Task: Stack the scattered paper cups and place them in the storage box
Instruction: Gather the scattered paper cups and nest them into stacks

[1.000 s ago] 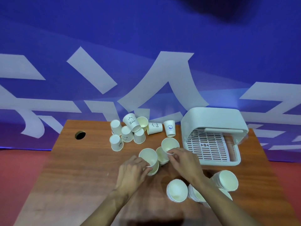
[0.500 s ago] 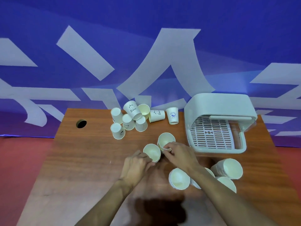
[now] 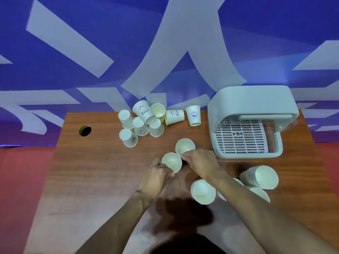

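**Two cups in my hands, and lots that could tip**

My left hand [image 3: 156,177] had its fingers curled round the near cup [image 3: 171,162]. My right hand [image 3: 200,162] pinched the rim of the far cup [image 3: 185,146]. The two cups were touching, in the middle of the table [image 3: 91,171], just in front of the box [image 3: 253,99].

Both cups stood with their mouths up. Their long way ran up and down, bottom on the wood, top to my face. That was good for putting one inside the other.

What could go wrong? If I squeezed too hard, the thin paper rim could bend, and then the cups would not fit. If one went in crooked, it could get stuck.

My right arm lay across the stacks [image 3: 202,191] near me. They looked to be on their sides, so a bump could make them roll off.

The loose cups [image 3: 145,121] at the far edge were piled up, some lying down. A quick grab there could knock them over the back.
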`<state>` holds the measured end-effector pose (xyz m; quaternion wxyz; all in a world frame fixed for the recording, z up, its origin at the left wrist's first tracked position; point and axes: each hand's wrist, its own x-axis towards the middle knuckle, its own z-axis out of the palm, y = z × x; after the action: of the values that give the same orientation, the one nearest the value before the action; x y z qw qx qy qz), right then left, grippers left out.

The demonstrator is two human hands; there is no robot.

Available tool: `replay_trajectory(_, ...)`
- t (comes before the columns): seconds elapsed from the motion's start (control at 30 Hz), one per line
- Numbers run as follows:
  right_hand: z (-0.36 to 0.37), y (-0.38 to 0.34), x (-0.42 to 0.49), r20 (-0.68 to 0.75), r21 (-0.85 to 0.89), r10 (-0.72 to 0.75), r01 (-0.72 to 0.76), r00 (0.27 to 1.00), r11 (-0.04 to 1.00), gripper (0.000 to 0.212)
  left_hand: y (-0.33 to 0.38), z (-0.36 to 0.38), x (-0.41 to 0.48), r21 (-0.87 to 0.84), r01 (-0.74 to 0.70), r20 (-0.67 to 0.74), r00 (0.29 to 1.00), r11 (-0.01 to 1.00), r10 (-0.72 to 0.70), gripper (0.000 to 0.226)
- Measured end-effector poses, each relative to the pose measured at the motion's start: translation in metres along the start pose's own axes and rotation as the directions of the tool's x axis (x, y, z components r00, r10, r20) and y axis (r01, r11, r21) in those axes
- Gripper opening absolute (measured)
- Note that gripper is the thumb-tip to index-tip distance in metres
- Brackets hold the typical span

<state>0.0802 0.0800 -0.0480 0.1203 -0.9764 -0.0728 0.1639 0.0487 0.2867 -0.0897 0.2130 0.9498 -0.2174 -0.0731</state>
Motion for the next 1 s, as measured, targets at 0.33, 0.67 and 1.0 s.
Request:
replay_trajectory(0.33, -0.01, -0.012, 0.004, 0.061, -0.094, 0.031, -0.025, 0.998, 0.995, 0.022, -0.003, -0.001, 0.003, -0.059, -0.018, 0.026, 0.999, 0.998, 0.02, 0.019)
replay_trajectory(0.67, -0.056, -0.028, 0.064, -0.103, -0.111, -0.053, 0.041, 0.993, 0.993, 0.023, -0.033, -0.076, 0.035, -0.17, 0.19, -0.17, 0.961, 0.967, -0.219, 0.01)
replay_trajectory(1.0, -0.076, -0.101, 0.171, -0.104, -0.106, -0.293, 0.282, 0.951, 0.954, 0.046, -0.123, -0.086, 0.052, 0.083, 0.578, -0.184, 0.809, 0.812, -0.558, 0.071)
